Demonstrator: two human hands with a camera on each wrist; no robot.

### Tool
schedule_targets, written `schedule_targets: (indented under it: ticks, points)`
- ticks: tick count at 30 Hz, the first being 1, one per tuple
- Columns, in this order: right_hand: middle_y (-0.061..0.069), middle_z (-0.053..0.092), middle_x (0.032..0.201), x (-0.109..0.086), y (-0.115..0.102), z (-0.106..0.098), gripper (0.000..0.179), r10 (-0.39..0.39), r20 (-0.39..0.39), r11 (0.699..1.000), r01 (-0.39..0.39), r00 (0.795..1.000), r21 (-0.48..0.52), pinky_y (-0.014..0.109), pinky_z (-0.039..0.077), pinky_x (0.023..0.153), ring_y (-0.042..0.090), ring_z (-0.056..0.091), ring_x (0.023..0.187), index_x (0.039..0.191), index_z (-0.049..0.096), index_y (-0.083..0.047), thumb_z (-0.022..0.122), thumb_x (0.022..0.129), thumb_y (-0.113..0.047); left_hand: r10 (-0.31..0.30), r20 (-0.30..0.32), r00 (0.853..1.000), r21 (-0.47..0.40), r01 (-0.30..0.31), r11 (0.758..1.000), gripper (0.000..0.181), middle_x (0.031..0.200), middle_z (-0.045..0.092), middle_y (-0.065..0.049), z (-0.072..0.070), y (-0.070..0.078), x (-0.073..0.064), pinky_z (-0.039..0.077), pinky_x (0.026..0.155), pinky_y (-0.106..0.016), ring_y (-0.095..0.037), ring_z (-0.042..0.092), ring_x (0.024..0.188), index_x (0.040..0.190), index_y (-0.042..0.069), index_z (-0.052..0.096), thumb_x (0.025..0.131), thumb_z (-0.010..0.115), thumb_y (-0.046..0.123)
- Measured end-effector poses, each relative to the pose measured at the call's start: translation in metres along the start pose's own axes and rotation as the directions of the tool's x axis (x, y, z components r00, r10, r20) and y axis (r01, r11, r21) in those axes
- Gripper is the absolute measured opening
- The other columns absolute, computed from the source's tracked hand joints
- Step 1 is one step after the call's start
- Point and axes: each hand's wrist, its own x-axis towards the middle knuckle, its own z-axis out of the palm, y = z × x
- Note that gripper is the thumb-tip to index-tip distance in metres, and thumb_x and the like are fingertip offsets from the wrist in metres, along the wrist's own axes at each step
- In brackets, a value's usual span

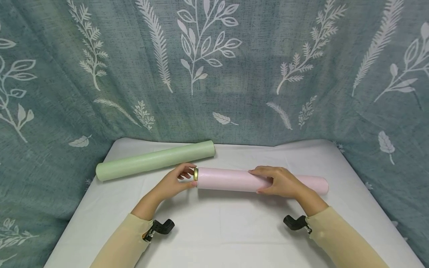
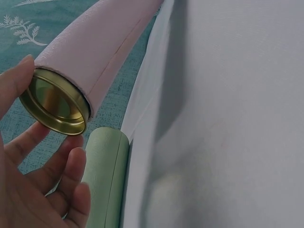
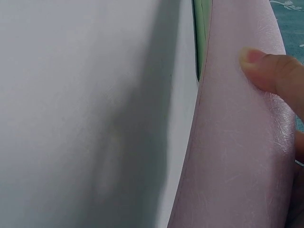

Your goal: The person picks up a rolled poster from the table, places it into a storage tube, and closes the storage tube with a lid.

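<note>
A pink cardboard-like tube (image 1: 224,179) is held lengthwise in front of the person, with a shadow beneath it. My right hand (image 1: 281,182) grips it right of its middle, thumb on the near side. At its left end is a gold metal cap (image 1: 196,174), whose recessed, shiny face shows in the left wrist view. The left hand (image 1: 174,185) pinches this cap's rim between thumb and fingertips; its other fingers are loosely bent. In the right wrist view the thumb lies against the pink surface (image 3: 228,156), and the other fingers are mostly hidden behind it.
A pale green tube (image 1: 154,162) lies slanted at the back left of a table with a white cloth (image 1: 221,230). Teal leaf-patterned curtain (image 1: 248,108) surrounds the table's back and sides. A black mount (image 1: 162,227) is strapped on each wrist.
</note>
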Motion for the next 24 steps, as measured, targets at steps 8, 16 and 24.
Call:
schedule_targets:
  ticks: [8,16,24]
  points:
    - [0.004,0.064,0.133,0.0015,-0.0002,0.0021,0.063,-0.004,0.002,1.000,0.004,1.000,-0.011,0.048,0.052,0.092,0.029,0.062,0.119,0.135,0.066,-0.023,0.088,0.077,-0.036,0.006,0.009,1.000,-0.047,-0.006,0.999,0.059,0.122,0.064,-0.007,0.0002,0.0006,-0.0009,0.046,0.096,-0.051,-0.030,0.060,0.111,0.141,0.012,0.052,0.090,0.078,0.025]
    - [0.003,0.065,0.132,0.0031,0.0003,0.0038,0.064,-0.032,-0.022,0.999,0.031,0.999,-0.019,0.047,0.053,0.091,0.028,0.063,0.118,0.135,0.066,-0.023,0.089,0.075,-0.034,-0.005,0.029,1.000,-0.104,0.008,0.995,0.059,0.123,0.061,-0.011,0.0019,-0.0036,-0.0001,0.048,0.097,-0.048,-0.028,0.062,0.110,0.142,0.010,0.051,0.091,0.077,0.021]
    - [0.002,0.066,0.131,0.0041,0.0001,0.0053,0.065,-0.038,-0.031,0.999,0.037,0.999,-0.023,0.045,0.054,0.087,0.026,0.065,0.115,0.134,0.067,-0.025,0.090,0.074,-0.034,-0.021,0.042,0.999,-0.105,0.025,0.994,0.058,0.123,0.062,-0.011,0.0015,-0.0042,-0.0008,0.049,0.098,-0.045,-0.026,0.063,0.108,0.141,0.009,0.052,0.089,0.077,0.018]
